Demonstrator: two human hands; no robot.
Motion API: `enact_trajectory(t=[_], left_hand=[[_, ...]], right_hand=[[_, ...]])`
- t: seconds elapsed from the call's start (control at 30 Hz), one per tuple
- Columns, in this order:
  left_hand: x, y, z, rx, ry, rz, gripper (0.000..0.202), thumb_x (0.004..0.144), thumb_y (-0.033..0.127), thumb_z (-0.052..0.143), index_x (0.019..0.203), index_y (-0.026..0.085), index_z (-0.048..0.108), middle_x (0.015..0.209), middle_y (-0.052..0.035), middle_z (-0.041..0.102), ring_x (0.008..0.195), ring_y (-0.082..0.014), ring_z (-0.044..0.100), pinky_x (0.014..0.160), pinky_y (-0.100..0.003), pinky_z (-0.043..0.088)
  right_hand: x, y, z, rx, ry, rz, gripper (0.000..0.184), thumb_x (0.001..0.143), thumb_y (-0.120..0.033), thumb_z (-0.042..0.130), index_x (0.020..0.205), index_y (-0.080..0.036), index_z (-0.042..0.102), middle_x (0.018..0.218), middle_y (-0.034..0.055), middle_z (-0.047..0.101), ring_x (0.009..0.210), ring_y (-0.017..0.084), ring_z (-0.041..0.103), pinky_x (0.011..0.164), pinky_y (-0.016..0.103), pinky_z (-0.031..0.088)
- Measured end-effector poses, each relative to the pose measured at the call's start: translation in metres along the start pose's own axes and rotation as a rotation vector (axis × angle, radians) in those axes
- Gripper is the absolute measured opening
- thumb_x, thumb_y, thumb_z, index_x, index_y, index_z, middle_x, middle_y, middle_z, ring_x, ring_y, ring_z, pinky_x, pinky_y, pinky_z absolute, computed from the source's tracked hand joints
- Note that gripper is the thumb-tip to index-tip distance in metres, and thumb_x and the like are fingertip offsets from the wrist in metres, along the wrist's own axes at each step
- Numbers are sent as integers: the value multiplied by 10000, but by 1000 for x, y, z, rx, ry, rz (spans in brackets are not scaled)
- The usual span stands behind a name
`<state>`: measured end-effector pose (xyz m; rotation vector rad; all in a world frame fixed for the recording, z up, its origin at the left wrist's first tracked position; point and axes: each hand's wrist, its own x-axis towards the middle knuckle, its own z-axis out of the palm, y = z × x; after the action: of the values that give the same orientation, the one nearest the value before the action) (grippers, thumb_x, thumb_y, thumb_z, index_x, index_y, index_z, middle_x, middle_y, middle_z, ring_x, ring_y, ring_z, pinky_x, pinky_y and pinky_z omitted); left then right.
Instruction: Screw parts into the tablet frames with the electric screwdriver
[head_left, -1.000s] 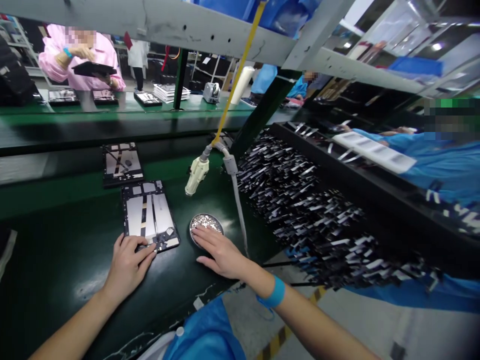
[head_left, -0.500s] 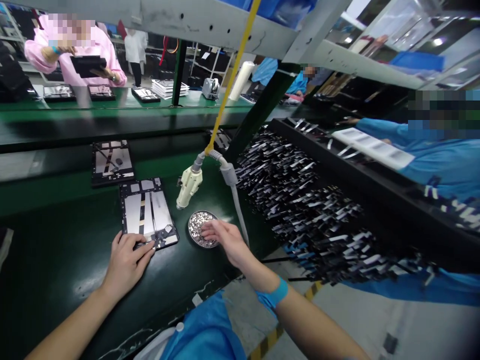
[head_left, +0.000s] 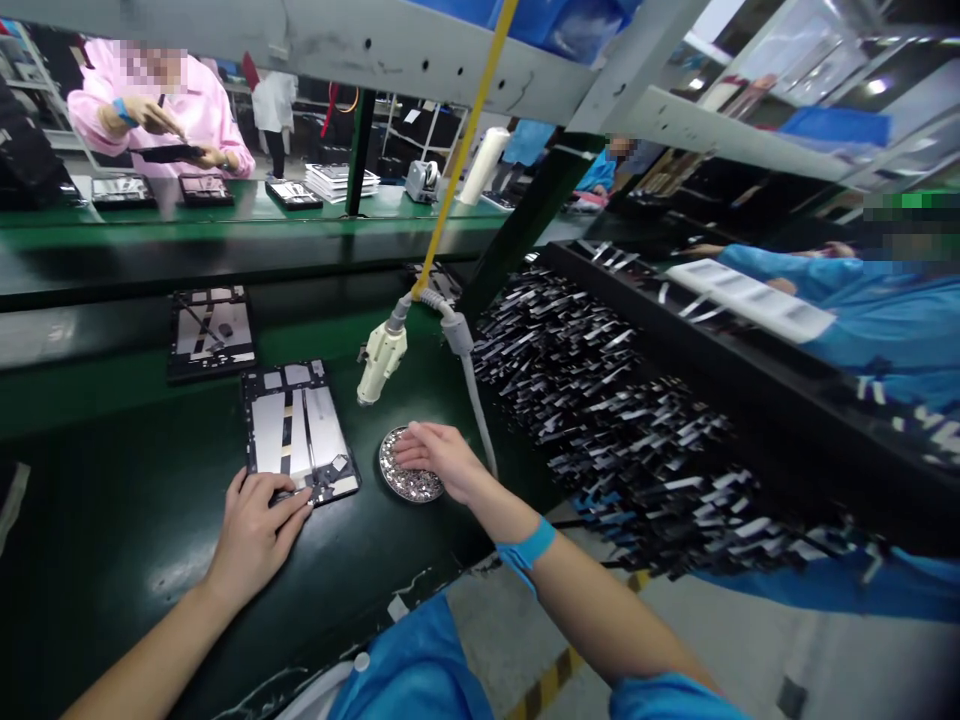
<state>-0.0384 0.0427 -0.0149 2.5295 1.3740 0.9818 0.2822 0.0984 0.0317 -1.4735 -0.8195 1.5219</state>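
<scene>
In the head view, my left hand (head_left: 259, 520) rests over the near edge of an opened tablet (head_left: 296, 425), its fingers and thumb bent onto the tablet's lower border. The tablet lies flat, showing a silvery inside with dark strips. Beside it, my right hand (head_left: 442, 460) reaches over a round dish (head_left: 384, 482) of small shiny metal pieces. The right hand's fingers are stretched out and slightly apart over the pieces; no held piece can be made out. Above the dish hangs a cream-coloured power screwdriver (head_left: 383, 362), its tip pointing down.
Another opened tablet (head_left: 212, 335) lies farther back. A yellow cord (head_left: 469, 130) and a grey cable (head_left: 480, 405) run by the screwdriver. To the right stands a black rack (head_left: 637, 310) bristling with strips. A person in pink (head_left: 214, 115) handles a device across the bench.
My right hand has shifted slightly up over the dish, its fingers more spread. My left hand stays at the tablet's edge. The person in pink has tilted their device flatter.
</scene>
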Motion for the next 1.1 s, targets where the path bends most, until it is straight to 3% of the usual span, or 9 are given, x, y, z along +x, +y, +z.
enact_trajectory(t=[0.23,0.4,0.53,0.7,0.9,1.1], left_hand=[[0,-2,1,-6,9,6,147,998,257,637,1058,276,771,1039,-65,686,989,-232,630,1086,-569,377],[-1,-1,2,3,5,-1,153,995,253,641,1072,281,769,1048,-66,686,1000,-238,636,1088,-562,376],[-1,-1,3,-2,-6,-4,161,998,248,632,1070,288,770,1050,-62,683,1001,-237,631,1091,-565,371],[-1,-1,2,-7,2,0,161,1000,246,630,1075,277,770,1047,-66,678,999,-234,624,1084,-561,375],[-1,-2,2,-4,5,21,162,994,247,637,1084,273,769,1042,-68,675,992,-239,627,1077,-564,383],[-2,-5,3,1,22,34,167,997,250,628,1079,264,773,1041,-75,672,975,-243,634,1064,-568,389]], right_hand=[[9,-6,17,32,-21,-16,275,953,-391,701,850,-136,703,809,117,785,690,170,769,622,238,631],[-15,-4,3,-33,-70,69,238,918,-330,738,868,-97,736,833,153,793,689,189,780,631,244,635],[-23,-1,-7,-10,-56,73,269,943,-369,697,885,-109,730,878,153,802,734,188,788,666,248,635],[-6,1,2,96,-49,10,236,911,-349,737,848,-124,702,850,148,795,724,193,781,671,272,634],[19,2,7,117,35,-134,319,881,-457,769,785,-169,673,798,72,772,713,151,755,708,251,627],[8,10,-1,25,-21,-108,345,801,-464,840,742,-151,706,796,103,778,700,170,752,653,265,616]])
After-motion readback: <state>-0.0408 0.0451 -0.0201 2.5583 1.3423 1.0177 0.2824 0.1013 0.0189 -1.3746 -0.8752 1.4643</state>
